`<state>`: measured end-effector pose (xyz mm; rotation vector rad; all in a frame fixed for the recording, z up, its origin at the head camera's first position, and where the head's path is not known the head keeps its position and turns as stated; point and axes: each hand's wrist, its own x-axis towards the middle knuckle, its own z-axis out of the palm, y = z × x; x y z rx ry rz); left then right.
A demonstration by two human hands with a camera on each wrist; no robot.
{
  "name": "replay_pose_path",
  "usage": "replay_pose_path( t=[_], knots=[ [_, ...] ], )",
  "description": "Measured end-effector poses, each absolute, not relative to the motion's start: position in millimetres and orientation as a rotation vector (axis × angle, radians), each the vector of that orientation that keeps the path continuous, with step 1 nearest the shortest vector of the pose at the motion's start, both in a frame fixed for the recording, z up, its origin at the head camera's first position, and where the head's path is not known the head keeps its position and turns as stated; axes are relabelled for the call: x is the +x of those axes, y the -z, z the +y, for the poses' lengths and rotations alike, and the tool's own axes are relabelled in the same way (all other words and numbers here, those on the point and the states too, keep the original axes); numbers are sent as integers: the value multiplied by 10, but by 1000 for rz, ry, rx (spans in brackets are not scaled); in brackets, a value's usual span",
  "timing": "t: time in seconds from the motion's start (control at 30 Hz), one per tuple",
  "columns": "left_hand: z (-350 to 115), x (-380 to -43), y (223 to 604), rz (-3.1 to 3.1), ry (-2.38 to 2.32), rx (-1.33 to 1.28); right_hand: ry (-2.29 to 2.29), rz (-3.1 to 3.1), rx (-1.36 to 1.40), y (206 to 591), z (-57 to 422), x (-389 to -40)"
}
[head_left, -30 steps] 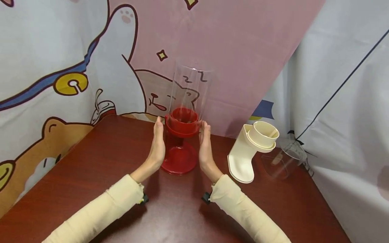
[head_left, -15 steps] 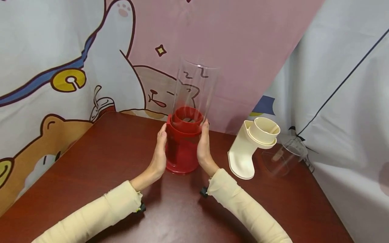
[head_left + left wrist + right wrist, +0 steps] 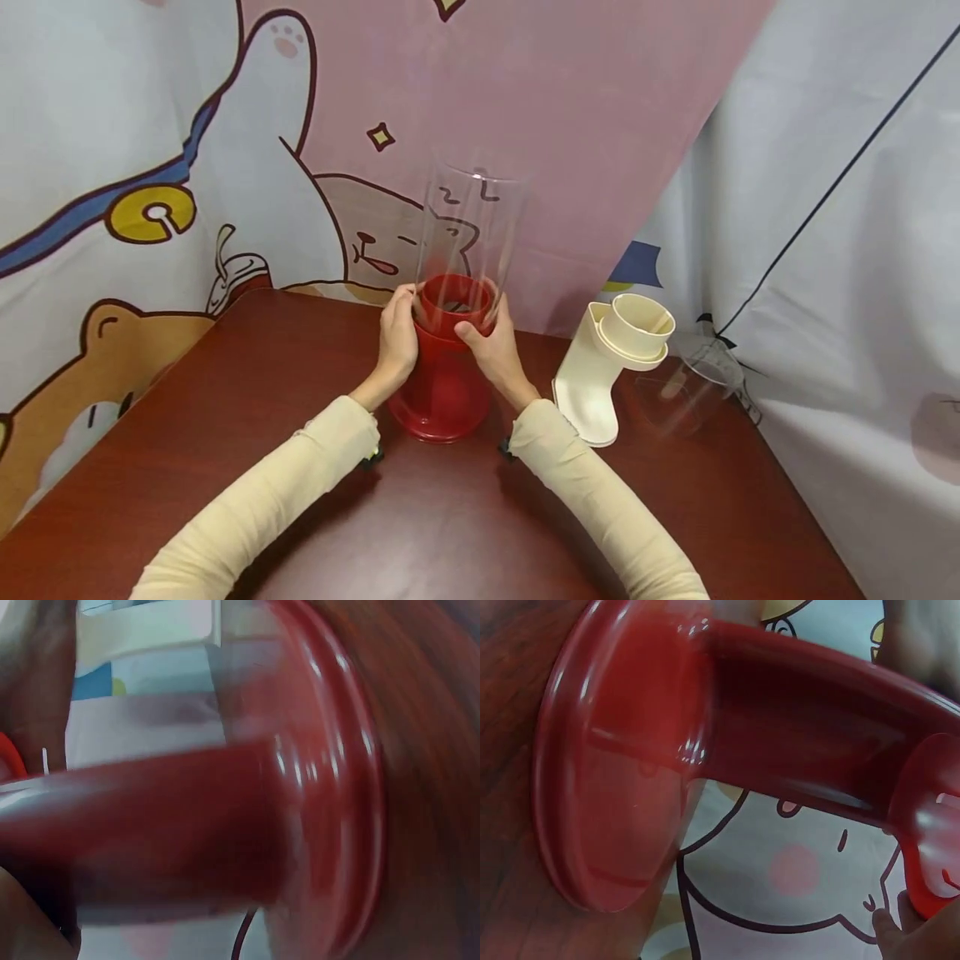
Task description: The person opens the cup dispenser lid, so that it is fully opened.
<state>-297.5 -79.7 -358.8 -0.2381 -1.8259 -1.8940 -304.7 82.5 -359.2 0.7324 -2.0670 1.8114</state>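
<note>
A person's two hands are clamped on the top of a red stand (image 3: 441, 392), one at each side. The left hand (image 3: 397, 333) curls round the left of its cup, with the fingers bending toward the back. The right hand (image 3: 498, 354) grips the opposite side, its thumb over the front of the rim and its fingers behind. The red stand is upright near the back of the counter (image 3: 420, 525), its round base on the dark red-brown surface.

A tall clear tube (image 3: 471, 221) rises from the red cup between the hands, open at the top; whether its lower end sits inside or around the inner rim is hard to tell. Both wrist views show the stand's post and wide base close up, somewhat blurred.

To the right, well apart from the red stand, a cream stand (image 3: 592, 379) of similar build is upright. Just beyond it is a clear container (image 3: 693, 392), too see-through to make out fully. A dark cord (image 3: 825, 196) runs up from there across the printed cloth (image 3: 585, 125) hanging behind. Cream sleeves (image 3: 262, 487) cover both forearms.
</note>
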Motion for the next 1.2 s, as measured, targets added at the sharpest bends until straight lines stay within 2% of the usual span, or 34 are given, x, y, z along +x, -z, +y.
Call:
replay_pose_path(
  t=[0.3,0.47,0.87,1.03,1.2],
  knots=[
    [-743,-2672,3514,-1822,1891,-235,-1821,-2043,743,3750,825,-2765],
    [-733,-2627,3671,-1750,1908,-270,-1785,-2062,743,3828,853,-2593],
    [-728,-1896,3705,-1765,1963,-394,-1776,-1990,728,3847,872,-1847],
    [-885,-1691,3827,-1858,2015,-772,-1831,-1973,762,3862,918,-1546],
    [-1103,-1697,3838,-2066,1982,-1115,-1803,-1856,979,3667,1115,-1440]
  ],
)
